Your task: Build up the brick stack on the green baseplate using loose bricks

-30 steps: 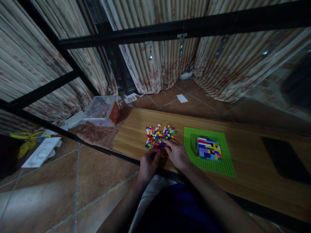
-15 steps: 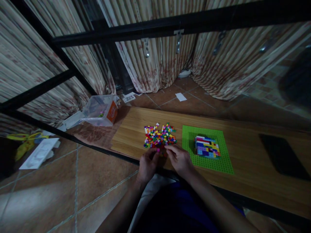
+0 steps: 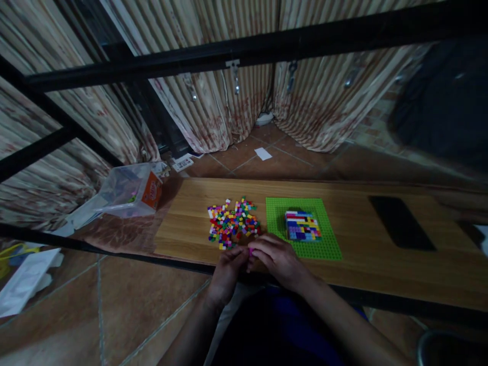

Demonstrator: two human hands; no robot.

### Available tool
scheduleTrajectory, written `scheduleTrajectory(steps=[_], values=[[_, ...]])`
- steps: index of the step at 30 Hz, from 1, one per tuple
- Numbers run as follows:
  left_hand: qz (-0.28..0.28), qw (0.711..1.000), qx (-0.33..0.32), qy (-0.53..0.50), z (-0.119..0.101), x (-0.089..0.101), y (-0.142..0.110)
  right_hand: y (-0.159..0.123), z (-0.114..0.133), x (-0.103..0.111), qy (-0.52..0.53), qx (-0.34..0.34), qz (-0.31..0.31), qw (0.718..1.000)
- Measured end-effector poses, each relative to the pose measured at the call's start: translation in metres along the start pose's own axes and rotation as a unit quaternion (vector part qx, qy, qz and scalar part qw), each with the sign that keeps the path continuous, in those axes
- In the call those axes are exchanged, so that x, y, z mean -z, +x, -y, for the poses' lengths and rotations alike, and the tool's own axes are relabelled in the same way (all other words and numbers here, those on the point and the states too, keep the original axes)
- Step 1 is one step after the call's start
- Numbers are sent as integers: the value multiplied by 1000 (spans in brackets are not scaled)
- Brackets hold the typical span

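A heap of small coloured bricks [image 3: 232, 222] lies on a wooden board [image 3: 358, 229]. To its right a green baseplate [image 3: 301, 231] carries a block of stacked coloured bricks [image 3: 302, 225]. My left hand [image 3: 226, 269] and my right hand [image 3: 278, 256] meet at the board's near edge, just below the heap. Their fingertips pinch a small pink brick [image 3: 250, 250] between them. Both hands are closed around it.
A clear plastic box with an orange label [image 3: 131, 189] lies tipped at the board's left end. A black flat rectangle [image 3: 401, 229] rests on the board's right part. Black metal bars [image 3: 244, 48] cross overhead. Curtains hang behind, white papers lie on the tiled floor.
My view has swung right, so everything sits further left. My right hand drew back from the heap and joined the left hand on the pink brick.
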State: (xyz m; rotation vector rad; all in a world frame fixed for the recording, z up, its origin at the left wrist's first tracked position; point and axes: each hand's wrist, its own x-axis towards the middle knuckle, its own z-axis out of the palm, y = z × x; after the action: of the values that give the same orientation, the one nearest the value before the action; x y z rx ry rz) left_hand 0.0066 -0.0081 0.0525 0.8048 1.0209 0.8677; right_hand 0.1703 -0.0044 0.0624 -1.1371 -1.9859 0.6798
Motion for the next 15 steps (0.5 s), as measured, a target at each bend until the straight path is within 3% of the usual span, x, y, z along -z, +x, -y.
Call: scheduleTrajectory(steps=[5, 11, 15], values=[[27, 997, 5, 70, -1, -16, 2, -15, -2, 23, -29, -42, -37, 998], [25, 991, -36, 126, -6, -34, 19, -23, -39, 65, -64, -128, -209, 967], [6, 986, -88, 142, -4, -46, 43, -16, -66, 85, -82, -187, -268, 942]])
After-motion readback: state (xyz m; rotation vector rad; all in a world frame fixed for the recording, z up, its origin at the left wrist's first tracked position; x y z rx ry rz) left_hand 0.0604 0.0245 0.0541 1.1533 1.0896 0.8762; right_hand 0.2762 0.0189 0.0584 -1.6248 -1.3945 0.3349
